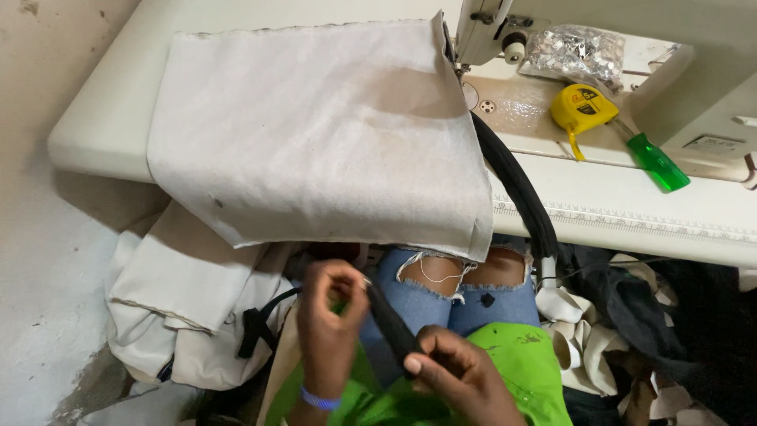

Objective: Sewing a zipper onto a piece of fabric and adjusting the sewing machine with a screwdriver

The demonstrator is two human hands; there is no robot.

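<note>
Head view, both hands (378,347) pinching black strap (392,325), long axis slanting upper-left to lower-right, seemingly folded.

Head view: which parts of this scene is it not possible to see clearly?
- Black strap, head view: its upper end is hidden behind the left hand; its lower end is under the right hand.
- Sewing machine: the top edge cuts it off, and the beige cloth hides the needle.
- Shiny packet: contents too small to tell.
- Green-handled tool: tip hidden behind the yellow tape measure.
</note>
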